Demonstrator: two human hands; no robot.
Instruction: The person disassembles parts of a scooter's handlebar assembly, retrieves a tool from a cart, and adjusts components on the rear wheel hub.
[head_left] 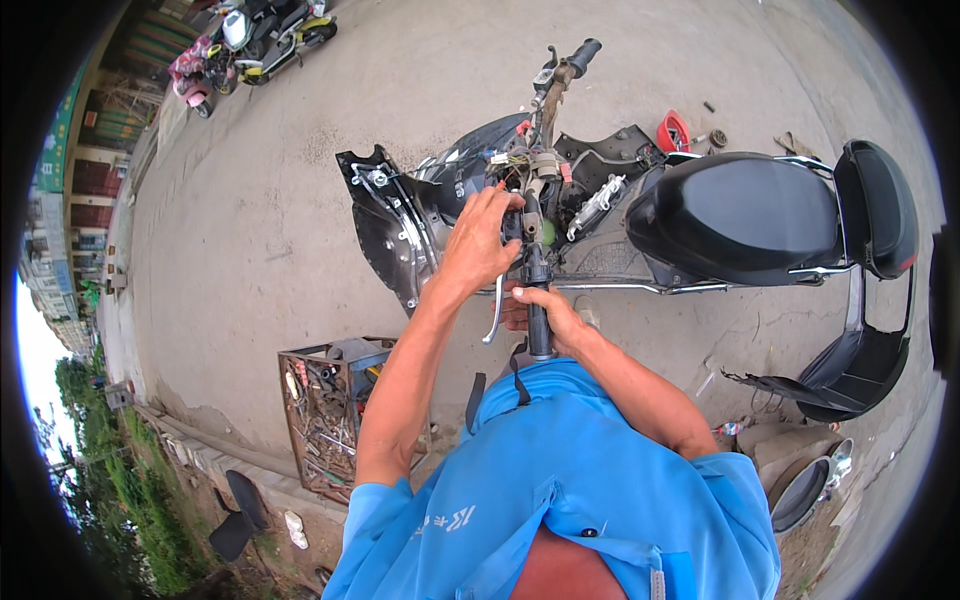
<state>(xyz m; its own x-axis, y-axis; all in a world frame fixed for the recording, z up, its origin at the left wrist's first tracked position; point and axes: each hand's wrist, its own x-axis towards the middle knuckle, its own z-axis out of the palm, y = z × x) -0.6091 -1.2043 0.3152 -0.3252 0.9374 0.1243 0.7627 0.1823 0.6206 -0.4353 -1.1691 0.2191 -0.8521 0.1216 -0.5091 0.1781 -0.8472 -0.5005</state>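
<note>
"Which step is this?"
"Apparently handling the exposed multicoloured wiring [516, 158] mid-scene, on the stripped black scooter [735, 205]. I can't tell whether the left hand's [483, 240] fingers pinch anything; the right hand's [557, 312] curl round the black rubber grip [540, 332]."
"Next?"
"Probably calls for steadiness. The curved silver lever [497, 310] intrudes; rusty tool crate [290, 412] near left."

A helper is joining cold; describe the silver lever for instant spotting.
Left of the big black seat is the handlebar. By its near grip, at the right hand, the lever sits just left: slim and silver, where the grip is thick and black.
</note>
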